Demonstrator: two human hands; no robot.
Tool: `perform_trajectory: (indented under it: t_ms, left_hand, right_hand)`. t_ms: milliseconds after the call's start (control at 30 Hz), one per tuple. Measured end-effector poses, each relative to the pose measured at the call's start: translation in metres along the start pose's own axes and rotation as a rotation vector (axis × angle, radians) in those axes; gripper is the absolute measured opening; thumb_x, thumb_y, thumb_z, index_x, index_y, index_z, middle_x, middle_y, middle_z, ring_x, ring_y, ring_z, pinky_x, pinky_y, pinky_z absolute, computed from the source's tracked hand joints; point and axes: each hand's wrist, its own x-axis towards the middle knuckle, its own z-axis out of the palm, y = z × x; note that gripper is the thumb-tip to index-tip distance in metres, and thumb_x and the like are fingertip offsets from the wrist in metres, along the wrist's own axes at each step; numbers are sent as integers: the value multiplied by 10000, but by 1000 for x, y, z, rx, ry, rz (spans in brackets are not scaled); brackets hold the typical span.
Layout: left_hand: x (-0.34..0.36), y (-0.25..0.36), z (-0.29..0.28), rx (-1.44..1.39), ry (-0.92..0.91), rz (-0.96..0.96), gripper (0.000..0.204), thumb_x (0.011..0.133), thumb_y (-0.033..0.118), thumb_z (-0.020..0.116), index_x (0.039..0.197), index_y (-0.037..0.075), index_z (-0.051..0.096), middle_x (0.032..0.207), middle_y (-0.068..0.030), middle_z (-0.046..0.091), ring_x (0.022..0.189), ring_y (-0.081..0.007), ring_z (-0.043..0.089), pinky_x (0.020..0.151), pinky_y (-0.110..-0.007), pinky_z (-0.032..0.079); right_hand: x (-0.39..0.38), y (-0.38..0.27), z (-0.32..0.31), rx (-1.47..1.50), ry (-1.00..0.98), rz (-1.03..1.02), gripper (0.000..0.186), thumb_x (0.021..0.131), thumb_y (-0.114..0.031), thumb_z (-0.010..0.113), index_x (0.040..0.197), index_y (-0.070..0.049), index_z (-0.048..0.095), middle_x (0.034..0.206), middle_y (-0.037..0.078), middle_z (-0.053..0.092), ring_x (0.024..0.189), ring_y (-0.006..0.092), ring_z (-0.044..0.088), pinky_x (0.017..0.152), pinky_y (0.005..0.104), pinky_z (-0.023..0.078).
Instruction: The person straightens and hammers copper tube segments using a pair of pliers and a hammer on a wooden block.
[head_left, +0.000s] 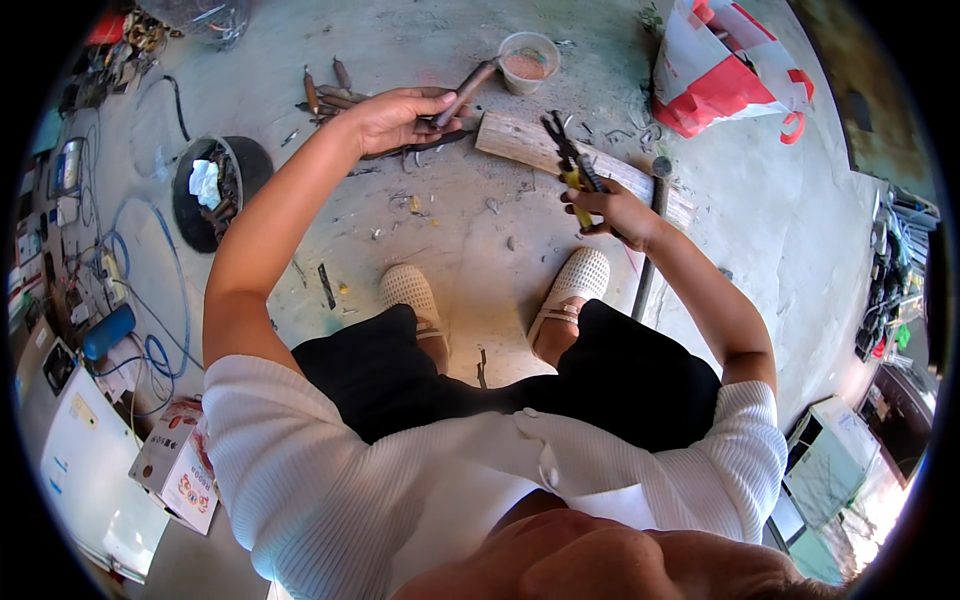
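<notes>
Perhaps one slackened grip from a drop, curled left hand (402, 116) holds brown cylinder (466, 92), curled right hand (615, 210) clasps pliers (573, 180).

Two hands (408, 118) (618, 208), two clogs (406, 288) (583, 275), one black bucket (254, 168), one red-white bag (705, 95)

On the white carton (178, 465) at lower left stands one short line of dark letters and numerals, beside red-orange printed emblems (193, 493). A yellow sticker (86, 414) on the white panel (105, 470) looks too small to read.
</notes>
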Motion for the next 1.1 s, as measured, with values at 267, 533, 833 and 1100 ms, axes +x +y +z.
perform_trajectory:
  t_ms: [267,533,833,1100]
  left_hand:
    - [9,8,42,248,-57,66,383,896,310,612,1172,48,580,1059,3,631,921,-71,568,836,-216,444]
    - [14,7,49,497,29,153,375,883,291,626,1103,-13,622,963,-5,629,867,-83,535,821,-229,419]
    - [17,2,46,572,52,131,423,874,322,632,1132,-14,617,966,-9,626,874,-95,525,833,-241,394]
    - [15,5,49,626,36,122,429,875,329,628,1128,-18,623,977,-26,637,912,-116,533,855,-259,394]
  right_hand:
    - [-6,-28,19,-279,-54,-257,325,849,-350,643,985,-67,558,753,-33,455,694,81,396,629,229,340]
    - [0,-29,22,-300,-4,-283,395,861,-349,626,1082,-30,550,804,-25,454,760,89,391,692,230,331]
    - [0,-36,26,-333,-23,-240,415,857,-358,624,1093,-27,540,797,-22,446,755,92,386,681,232,327]
    - [1,-33,26,-325,-33,-251,383,851,-350,630,1076,-53,544,778,-26,446,731,90,392,652,233,326]
